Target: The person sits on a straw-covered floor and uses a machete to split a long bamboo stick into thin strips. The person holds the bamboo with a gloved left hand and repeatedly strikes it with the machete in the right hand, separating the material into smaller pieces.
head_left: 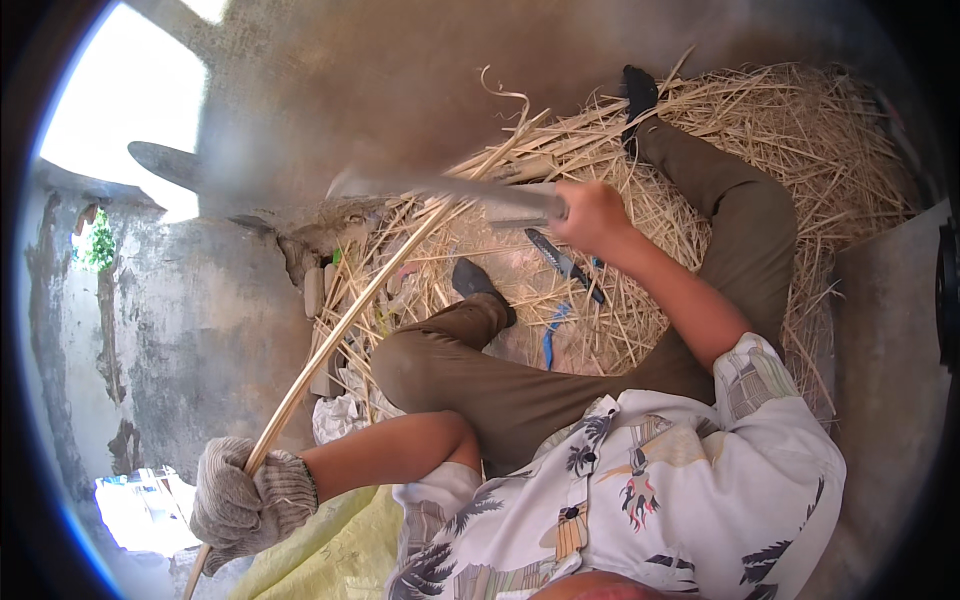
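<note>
My left hand (238,502), in a grey knitted glove, is closed around a long pale strip of split cane or bamboo (345,322). The strip slants up and away to the right, and a thin shaving (507,92) curls off near its far end. In my bare right hand (592,218), fingers wrapped round the handle, is a long-bladed knife (455,186). Its blade is smeared by motion and points left across the upper part of the strip. Whether blade and strip touch, I cannot tell.
Loose pale shavings (800,150) cover the floor around my outstretched legs. Between my legs lie a dark-bladed knife (563,265) and a blue strip (551,335). A yellow-green sheet (340,550) is beside my left arm. Worn walls (200,340) stand at the left and beyond.
</note>
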The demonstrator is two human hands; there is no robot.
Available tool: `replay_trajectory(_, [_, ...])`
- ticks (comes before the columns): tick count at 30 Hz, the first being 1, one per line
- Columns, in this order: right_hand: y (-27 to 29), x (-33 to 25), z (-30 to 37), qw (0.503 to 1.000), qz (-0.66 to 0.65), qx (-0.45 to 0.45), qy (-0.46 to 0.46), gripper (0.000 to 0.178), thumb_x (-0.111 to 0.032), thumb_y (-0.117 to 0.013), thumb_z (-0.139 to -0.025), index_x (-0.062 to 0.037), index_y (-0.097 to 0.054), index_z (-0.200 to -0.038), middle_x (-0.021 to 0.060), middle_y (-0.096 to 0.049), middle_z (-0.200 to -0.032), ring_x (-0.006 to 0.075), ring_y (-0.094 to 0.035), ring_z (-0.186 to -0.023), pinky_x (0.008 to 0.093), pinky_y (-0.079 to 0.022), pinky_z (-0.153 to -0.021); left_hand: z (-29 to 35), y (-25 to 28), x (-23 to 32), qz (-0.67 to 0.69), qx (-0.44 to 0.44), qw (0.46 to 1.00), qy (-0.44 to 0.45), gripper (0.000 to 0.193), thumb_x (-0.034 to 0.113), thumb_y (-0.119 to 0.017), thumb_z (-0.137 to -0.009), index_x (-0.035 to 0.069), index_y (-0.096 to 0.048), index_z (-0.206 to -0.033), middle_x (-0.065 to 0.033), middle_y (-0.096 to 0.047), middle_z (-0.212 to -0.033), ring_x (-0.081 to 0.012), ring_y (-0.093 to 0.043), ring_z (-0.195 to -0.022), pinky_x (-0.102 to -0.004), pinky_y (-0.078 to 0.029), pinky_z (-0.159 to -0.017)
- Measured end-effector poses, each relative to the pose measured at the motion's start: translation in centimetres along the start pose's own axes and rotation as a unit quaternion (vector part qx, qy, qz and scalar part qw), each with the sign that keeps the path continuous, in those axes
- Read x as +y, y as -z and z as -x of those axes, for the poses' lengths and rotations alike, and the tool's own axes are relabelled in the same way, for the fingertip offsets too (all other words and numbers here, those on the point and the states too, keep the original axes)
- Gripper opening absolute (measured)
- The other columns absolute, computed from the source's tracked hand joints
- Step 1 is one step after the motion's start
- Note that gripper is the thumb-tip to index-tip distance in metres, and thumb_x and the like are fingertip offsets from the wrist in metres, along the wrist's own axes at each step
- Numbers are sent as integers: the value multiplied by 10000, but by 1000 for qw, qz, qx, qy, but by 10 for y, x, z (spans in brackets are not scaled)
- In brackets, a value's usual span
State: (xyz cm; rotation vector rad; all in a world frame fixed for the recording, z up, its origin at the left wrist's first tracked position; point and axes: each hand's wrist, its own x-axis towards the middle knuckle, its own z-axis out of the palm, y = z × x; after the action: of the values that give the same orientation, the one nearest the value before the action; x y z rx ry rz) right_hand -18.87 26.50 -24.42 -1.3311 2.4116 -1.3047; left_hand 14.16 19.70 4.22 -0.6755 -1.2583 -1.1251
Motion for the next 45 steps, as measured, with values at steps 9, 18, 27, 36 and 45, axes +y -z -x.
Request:
replay_trajectory(9, [7,-10,1,980,-31,-107,-166,225,-259,-680,-760,-53,-714,-844,169,-695,-751,342,-696,-747,443,-551,-695,-9,8,-42,59,38,995,68,533,531,-621,-913,218,-438,-523,108,-378,-392,5,-342,-315,-158,-298,-321])
replay_trajectory(18, [-7,57,-10,956,24,-97,-275,316,-312,-679,-775,-11,-703,-866,207,-690,-795,385,-693,-778,448,-552,-698,-1,-12,-25,60,-46,993,89,509,460,-587,-955,197,-461,-539,103,-419,-396,-3,-361,-299,-151,-327,-295])
replay_trajectory(27, [-4,16,-1,980,-37,-104,-163,330,-311,-649,-787,13,-703,-821,225,-685,-786,391,-688,-779,446,-547,-716,-1,6,19,-34,4,999,-15,479,416,-594,-954,188,-457,-556,95,-427,-415,2,-377,-326,-149,-342,-335])
replay_trajectory(36, [-70,29,25,970,-79,-156,-171,306,-261,-651,-747,43,-677,-771,243,-656,-720,389,-659,-669,442,-516,-641,-5,21,-84,81,-43,976,195,608,648,-557,-905,218,-368,-520,89,-340,-412,-37,-280,-331,-206,-199,-350])
replay_trajectory(45, [-118,63,22,951,-78,-164,-249,343,-273,-647,-718,69,-652,-733,263,-637,-680,394,-666,-654,446,-510,-619,19,64,-170,163,27,928,333,744,901,-447,-727,189,-369,-525,53,-335,-487,-128,-296,-445,-309,-231,-466])
